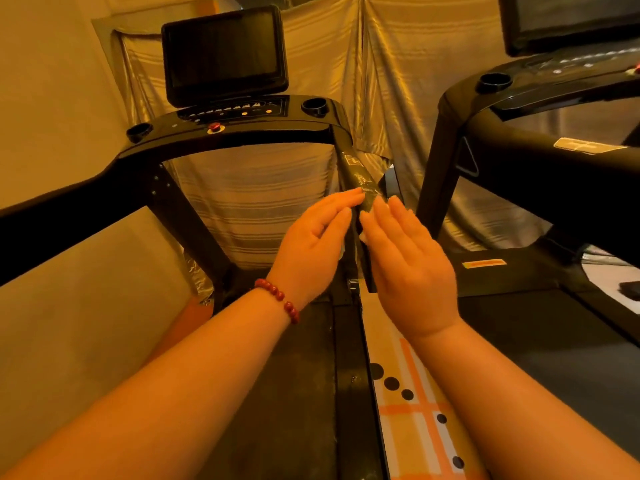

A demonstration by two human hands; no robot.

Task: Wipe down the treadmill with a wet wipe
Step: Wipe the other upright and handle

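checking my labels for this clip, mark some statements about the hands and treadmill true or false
1. The left hand and the right hand lie flat against the handrail, one on each side. True.
2. The bead bracelet is on the right wrist. False: it is on the left wrist.
3. The screen shows a bright picture. False: it is dark.
4. A second treadmill stands to the right. True.
5. The wet wipe lies on the console. False: white bits of it show at the rail between the hands.
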